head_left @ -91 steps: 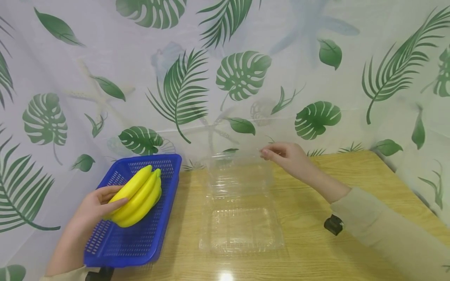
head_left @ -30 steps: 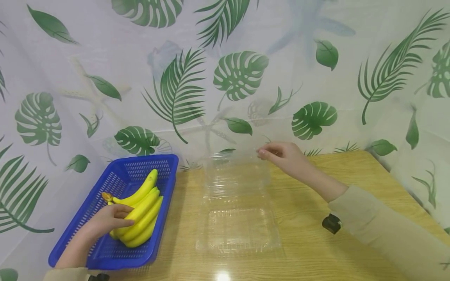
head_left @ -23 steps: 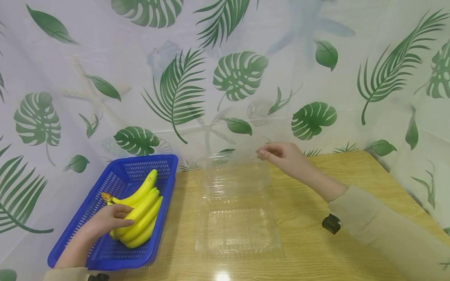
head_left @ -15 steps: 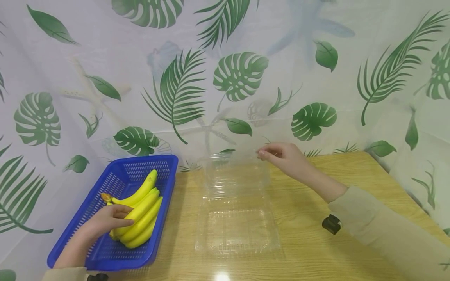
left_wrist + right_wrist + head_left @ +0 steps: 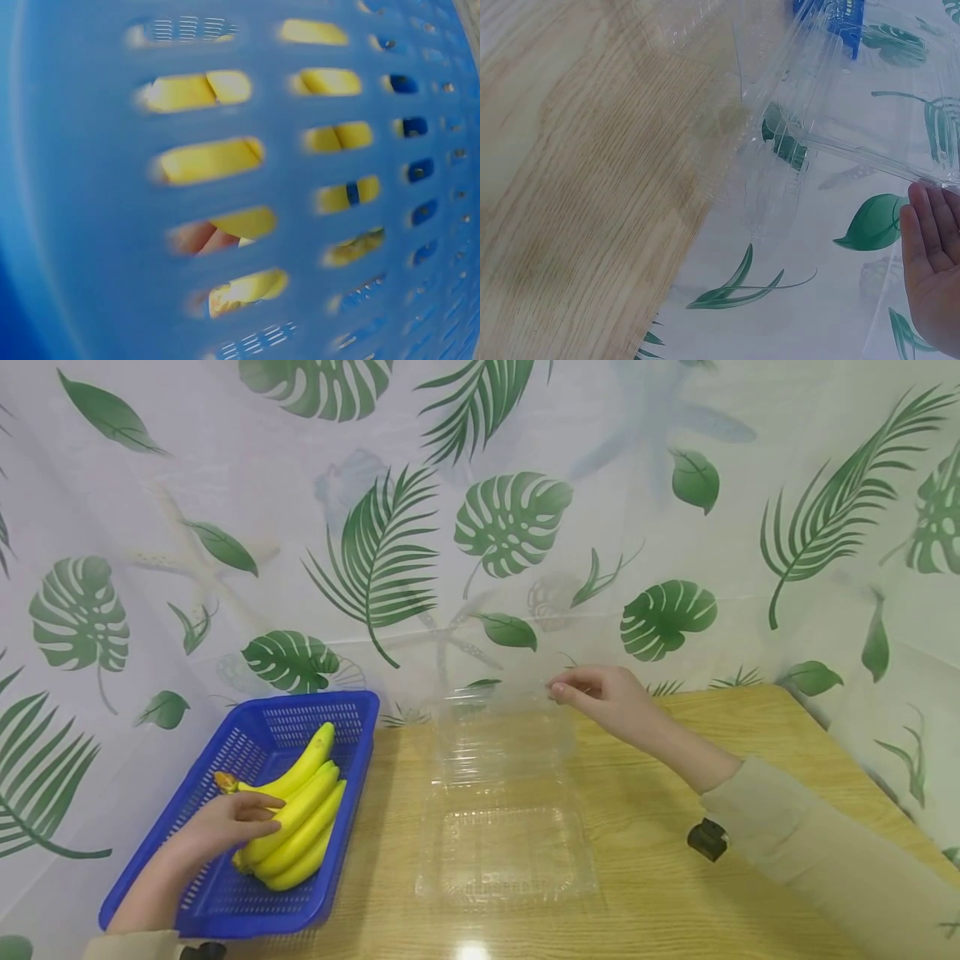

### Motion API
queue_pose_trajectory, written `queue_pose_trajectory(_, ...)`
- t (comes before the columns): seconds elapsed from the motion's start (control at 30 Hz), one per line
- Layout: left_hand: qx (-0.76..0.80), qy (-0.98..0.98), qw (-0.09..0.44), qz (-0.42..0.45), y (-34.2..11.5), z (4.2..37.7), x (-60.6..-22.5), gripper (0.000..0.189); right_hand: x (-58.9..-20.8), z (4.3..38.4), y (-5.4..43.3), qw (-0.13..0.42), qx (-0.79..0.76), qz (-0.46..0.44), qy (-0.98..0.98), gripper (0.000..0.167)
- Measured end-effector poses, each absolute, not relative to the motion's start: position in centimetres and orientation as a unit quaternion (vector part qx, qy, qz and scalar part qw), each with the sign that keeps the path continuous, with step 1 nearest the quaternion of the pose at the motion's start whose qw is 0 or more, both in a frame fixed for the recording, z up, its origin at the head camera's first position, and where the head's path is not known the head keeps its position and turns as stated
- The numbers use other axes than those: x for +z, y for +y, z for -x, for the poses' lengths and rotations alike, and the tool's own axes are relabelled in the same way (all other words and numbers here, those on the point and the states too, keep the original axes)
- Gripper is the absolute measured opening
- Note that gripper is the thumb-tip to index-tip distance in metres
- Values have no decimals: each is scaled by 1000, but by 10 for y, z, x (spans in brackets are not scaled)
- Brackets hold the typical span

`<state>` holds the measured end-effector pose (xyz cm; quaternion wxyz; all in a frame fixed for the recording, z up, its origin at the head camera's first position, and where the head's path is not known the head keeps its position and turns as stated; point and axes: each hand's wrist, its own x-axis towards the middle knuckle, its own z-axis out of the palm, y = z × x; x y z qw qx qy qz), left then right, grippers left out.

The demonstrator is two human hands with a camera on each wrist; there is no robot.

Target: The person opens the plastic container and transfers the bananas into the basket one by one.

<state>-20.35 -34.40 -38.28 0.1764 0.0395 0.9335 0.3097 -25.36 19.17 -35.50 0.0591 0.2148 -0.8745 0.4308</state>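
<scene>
My left hand lies over a bunch of yellow bananas in the blue plastic basket; its fingers are loosely bent at the top of the fruit. Through the slots of the basket wall, the left wrist view shows yellow bananas and parts of fingers. A brown stem end shows at the upper left of the bunch. With fingertips and thumb, my right hand pinches the edge of the raised lid of a clear clamshell container, whose base lies flat on the table.
The wood-grain table reaches back to a white leaf-print sheet, which also rises along both sides. The container stands to the right of the basket. A black wrist camera hangs under the right sleeve.
Three seconds ago my left hand held the bananas raised over the basket; they now lie lower in it. Just now the left hand has eased slightly up and left. The right hand keeps the lid raised.
</scene>
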Motion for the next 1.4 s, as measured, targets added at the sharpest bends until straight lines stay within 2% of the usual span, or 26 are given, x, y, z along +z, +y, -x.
queue_pose_trajectory(0.23,311,934,170,-54,-346,202,-376,50,-355,252,192,62,433,-222,-871,25)
queue_pose_trajectory(0.63,319,932,165,-36,-346,201,-369,58,-356,247,195,63,423,-233,-874,24)
queue_pose_trajectory(1.4,314,938,133,-57,-329,198,-356,52,-356,220,197,70,387,-286,-874,22)
